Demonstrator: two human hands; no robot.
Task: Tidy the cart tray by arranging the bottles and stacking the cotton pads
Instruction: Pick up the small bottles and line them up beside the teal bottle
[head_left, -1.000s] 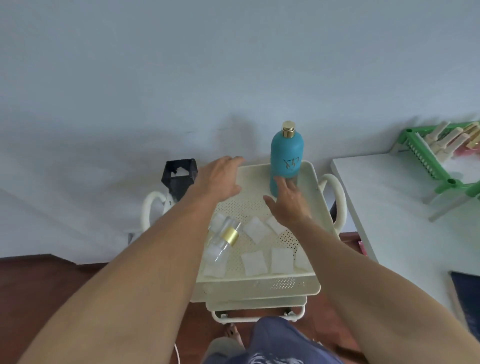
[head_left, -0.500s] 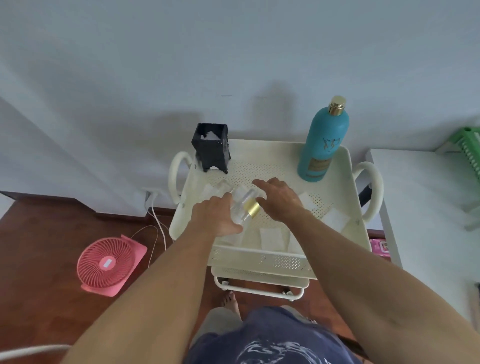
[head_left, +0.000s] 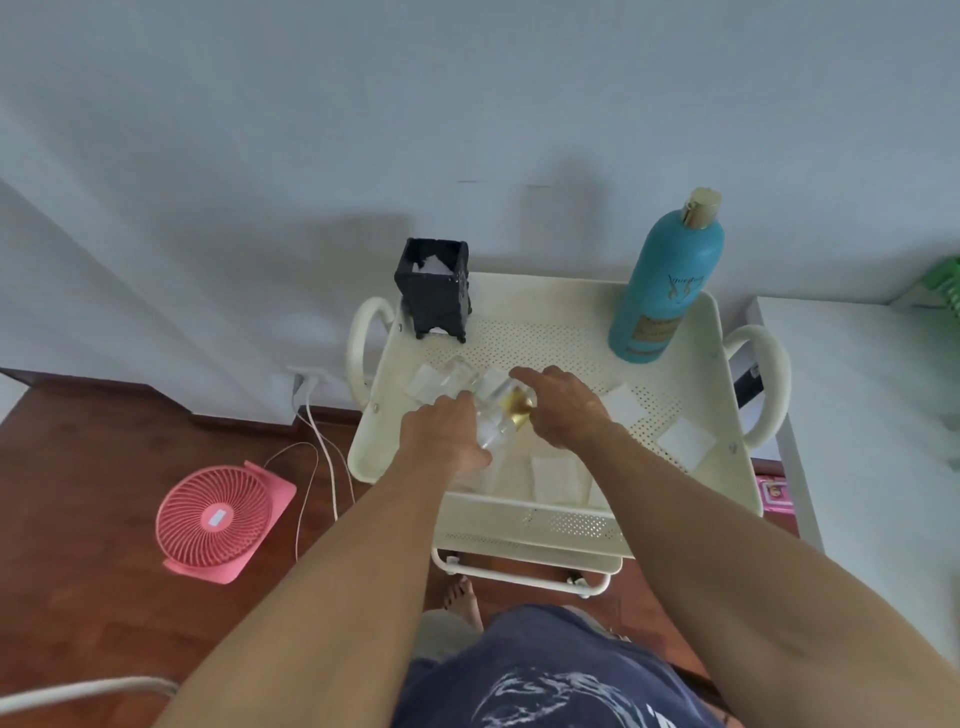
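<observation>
Clear glass with a gold collar, the small bottle (head_left: 501, 415) lies on its side in the cream cart tray (head_left: 722, 364), caught between both hands. Curled fingers of the left hand (head_left: 447, 436) close over its lower end; whether they fully grip it cannot be told. Fingers of the right hand (head_left: 563, 408) bend down onto the gold collar. White cotton pads (head_left: 685, 441) lie scattered flat around them. At the far right corner a teal bottle (head_left: 667, 280) stands upright; at the far left corner, a black holder (head_left: 435, 291). On the wooden floor to the left lies a pink fan (head_left: 221, 522).
</observation>
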